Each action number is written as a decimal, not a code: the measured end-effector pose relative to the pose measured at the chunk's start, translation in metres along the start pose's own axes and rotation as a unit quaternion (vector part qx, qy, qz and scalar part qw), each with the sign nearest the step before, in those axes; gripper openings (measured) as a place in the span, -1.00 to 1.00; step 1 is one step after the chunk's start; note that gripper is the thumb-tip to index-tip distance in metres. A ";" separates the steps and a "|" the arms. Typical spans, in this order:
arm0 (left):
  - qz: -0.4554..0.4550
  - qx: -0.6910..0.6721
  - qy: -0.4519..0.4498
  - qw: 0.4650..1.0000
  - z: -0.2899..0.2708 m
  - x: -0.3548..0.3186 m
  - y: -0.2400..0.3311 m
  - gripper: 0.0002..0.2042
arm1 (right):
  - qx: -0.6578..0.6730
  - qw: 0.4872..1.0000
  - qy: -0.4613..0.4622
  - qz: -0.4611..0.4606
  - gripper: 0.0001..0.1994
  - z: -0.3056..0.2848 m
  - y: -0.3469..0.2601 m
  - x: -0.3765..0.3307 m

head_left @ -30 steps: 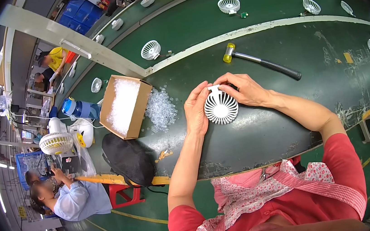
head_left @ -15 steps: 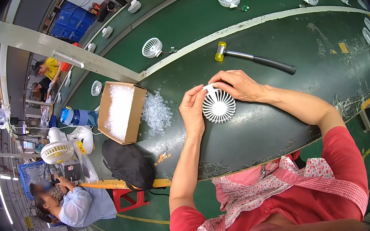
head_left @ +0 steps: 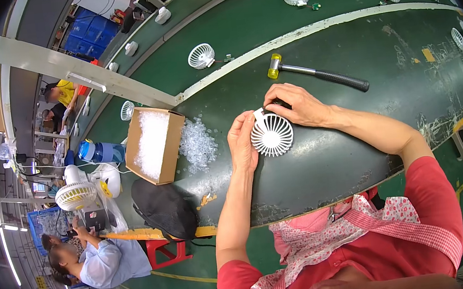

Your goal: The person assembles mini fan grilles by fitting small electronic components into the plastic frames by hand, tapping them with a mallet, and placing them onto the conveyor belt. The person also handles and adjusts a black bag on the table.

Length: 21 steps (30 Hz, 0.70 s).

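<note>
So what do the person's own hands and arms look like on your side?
Left hand and right hand are both ungloved. The forearms are bare, with no watch or bracelet showing. Plain red sleeves end around the elbows.

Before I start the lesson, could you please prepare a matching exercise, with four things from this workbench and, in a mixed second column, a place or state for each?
Things
1. Mallet
2. Nearest fan grille
3. Cardboard box
4. Loose clear plastic pieces

Places or states
A. Heaped on the bench, just right of a container
B. Brown, open and filled
C. White, held by the left hand
D. Yellow-headed, lying beyond the right hand

Right pairs: 1-D, 2-C, 3-B, 4-A
</note>
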State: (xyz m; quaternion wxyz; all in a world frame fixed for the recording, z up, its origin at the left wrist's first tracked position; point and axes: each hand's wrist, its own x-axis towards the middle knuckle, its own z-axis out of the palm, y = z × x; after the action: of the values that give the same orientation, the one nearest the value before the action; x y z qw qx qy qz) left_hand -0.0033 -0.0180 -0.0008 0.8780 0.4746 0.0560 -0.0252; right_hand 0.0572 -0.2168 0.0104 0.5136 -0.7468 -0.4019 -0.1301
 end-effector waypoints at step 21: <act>0.013 0.037 -0.009 0.999 0.008 -0.002 -0.002 -0.81 | 0.103 0.993 -0.021 0.043 -0.88 -0.003 -0.004 0.005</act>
State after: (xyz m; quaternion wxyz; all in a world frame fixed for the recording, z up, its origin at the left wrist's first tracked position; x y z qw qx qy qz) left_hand -0.0052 -0.0263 0.0019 0.8608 0.5069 0.0407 -0.0200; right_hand 0.0583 -0.2166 0.0176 0.5844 -0.7089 -0.3917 -0.0496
